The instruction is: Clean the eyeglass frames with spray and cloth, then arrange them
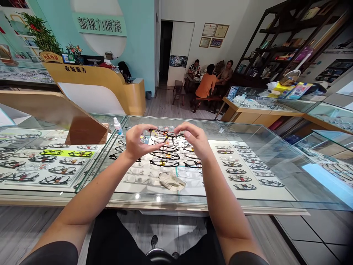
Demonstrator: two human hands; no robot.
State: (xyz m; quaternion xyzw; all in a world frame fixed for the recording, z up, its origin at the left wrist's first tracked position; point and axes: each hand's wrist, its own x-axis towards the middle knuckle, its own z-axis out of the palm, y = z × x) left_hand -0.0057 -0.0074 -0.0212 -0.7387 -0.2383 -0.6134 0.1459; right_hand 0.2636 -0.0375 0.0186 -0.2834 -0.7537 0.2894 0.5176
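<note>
Mid-frame, my left hand (139, 141) and right hand (195, 139) pinch the glasses (167, 137) at opposite sides, likely for steadiness. A crumpled cloth (171, 182) lies lower centre, seemingly kept handy.

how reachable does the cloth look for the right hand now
Likely yes: the cloth lies on the near side of the counter with nothing seen covering it. The right hand is holding the glasses, though, so it would probably need to let go first.

Eyeglasses (159, 136) between left grip (135, 142) and right grip (197, 140)
</note>
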